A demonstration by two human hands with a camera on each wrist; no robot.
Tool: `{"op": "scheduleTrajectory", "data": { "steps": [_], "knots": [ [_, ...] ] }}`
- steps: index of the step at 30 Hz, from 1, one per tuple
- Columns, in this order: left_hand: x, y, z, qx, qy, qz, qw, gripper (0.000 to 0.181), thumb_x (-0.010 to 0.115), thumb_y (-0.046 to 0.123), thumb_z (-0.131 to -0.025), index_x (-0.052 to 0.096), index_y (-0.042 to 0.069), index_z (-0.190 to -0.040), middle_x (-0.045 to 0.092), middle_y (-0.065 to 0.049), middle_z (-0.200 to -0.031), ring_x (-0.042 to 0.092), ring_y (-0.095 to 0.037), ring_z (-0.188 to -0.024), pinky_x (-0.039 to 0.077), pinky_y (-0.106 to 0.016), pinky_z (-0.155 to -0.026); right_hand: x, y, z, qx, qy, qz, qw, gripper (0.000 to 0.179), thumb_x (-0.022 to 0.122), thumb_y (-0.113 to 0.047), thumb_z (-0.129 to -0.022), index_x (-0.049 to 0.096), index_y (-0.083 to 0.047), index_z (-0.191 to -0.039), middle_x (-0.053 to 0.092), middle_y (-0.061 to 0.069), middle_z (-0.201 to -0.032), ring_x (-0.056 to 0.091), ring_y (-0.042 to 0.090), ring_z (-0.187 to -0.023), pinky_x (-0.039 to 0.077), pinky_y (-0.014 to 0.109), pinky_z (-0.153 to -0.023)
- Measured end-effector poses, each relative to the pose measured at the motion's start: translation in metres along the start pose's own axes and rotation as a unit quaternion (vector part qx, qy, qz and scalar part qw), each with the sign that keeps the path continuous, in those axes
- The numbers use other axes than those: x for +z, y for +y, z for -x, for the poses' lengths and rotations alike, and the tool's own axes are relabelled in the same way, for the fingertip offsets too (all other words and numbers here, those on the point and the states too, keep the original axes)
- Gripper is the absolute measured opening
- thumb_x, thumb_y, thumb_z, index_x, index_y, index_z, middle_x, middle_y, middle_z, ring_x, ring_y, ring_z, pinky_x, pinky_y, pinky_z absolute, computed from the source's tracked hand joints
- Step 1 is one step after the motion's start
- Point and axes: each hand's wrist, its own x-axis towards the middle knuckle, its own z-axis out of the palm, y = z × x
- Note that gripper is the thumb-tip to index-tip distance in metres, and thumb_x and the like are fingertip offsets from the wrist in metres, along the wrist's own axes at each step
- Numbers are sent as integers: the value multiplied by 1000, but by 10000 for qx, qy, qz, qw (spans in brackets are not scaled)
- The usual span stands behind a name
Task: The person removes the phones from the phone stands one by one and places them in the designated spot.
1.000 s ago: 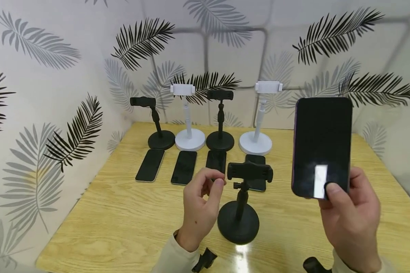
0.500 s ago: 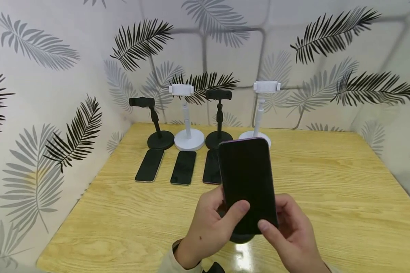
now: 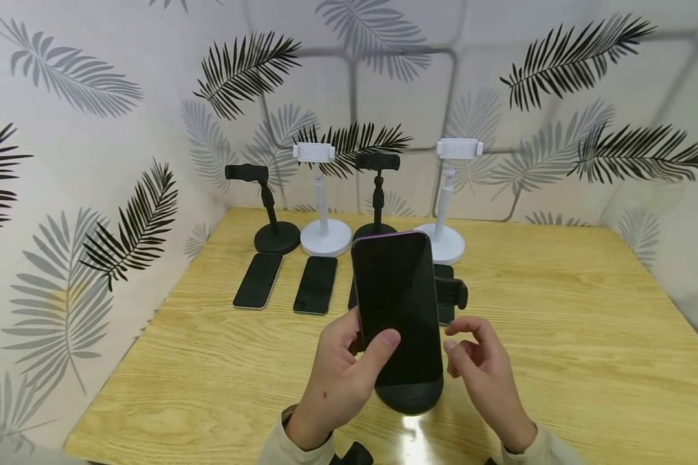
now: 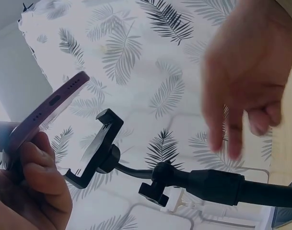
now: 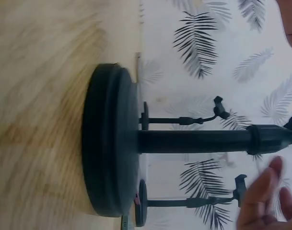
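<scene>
My left hand [image 3: 340, 381] holds a smartphone [image 3: 398, 290] with a purple edge and black screen, its thumb across the lower front. A black desktop phone stand [image 3: 413, 398] stands behind it, mostly hidden in the head view except its base and one clamp end. In the left wrist view a gap shows between the phone's edge [image 4: 54, 103] and the stand's clamp [image 4: 95, 153], which has nothing in it. My right hand [image 3: 488, 374] is just right of the phone, fingers loosely bent and holding nothing. The stand's pole [image 5: 193, 142] rises upright beside it in the right wrist view.
Along the table's back stand two black phone stands [image 3: 276, 237] and two white ones [image 3: 326, 237]. In front of them lies a row of dark phones [image 3: 258, 280], two partly covered by the held phone and the stand. A leaf-patterned backdrop [image 3: 500, 181] closes off the back.
The phone has come from the right to in front of the black stand. It passed from the right hand into the left, and the right hand has let go and drawn slightly aside.
</scene>
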Motion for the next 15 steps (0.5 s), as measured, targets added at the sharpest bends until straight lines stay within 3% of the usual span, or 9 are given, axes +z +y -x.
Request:
{"op": "scheduleTrajectory", "data": {
  "steps": [3,6,8,11,13,15],
  "knots": [
    [-1,-1,0,-31,11,-19,10000,28,55,7,-100,58,-5,-125,65,-28,-119,70,-9,-101,61,-33,-80,6,5,-4,743,-692,650,9927,38,56,2,-97,44,-1,-133,53,1,-122,61,1,-69,53,23,-64],
    [-2,-2,0,-28,23,-59,10000,26,55,7,-100,59,-5,-124,65,-28,-118,69,-9,-100,61,-32,-80,13,8,-10,661,-1159,1104,9849,45,64,-6,-95,46,-2,-136,57,11,-125,65,-1,-91,56,25,-75],
    [-2,-2,1,-13,20,-67,10000,26,55,7,-100,59,-5,-122,65,-28,-117,69,-9,-99,61,-33,-79,17,9,-12,383,-1206,1664,9779,43,68,-8,-92,53,-3,-132,64,13,-121,64,0,-99,57,27,-81],
    [-2,-3,1,-21,28,-76,10000,24,56,6,-100,60,-5,-121,66,-27,-116,69,-8,-98,61,-33,-79,21,8,-15,98,-1008,2528,9622,34,72,-10,-89,63,-6,-121,72,8,-110,62,3,-97,55,29,-81],
    [-3,-3,1,-46,37,-121,9999,24,56,7,-100,61,-4,-120,66,-26,-116,69,-8,-98,61,-33,-78,23,8,-15,111,-922,2726,9576,32,74,-9,-87,65,-7,-117,73,6,-107,63,5,-95,55,30,-80],
    [-4,-4,2,-83,67,-198,9997,24,57,7,-99,61,-4,-120,67,-24,-116,69,-8,-97,61,-32,-78,24,10,-15,210,-875,2632,9605,32,75,-8,-86,66,-7,-116,73,5,-103,62,4,-90,54,28,-77]
  ]
}}
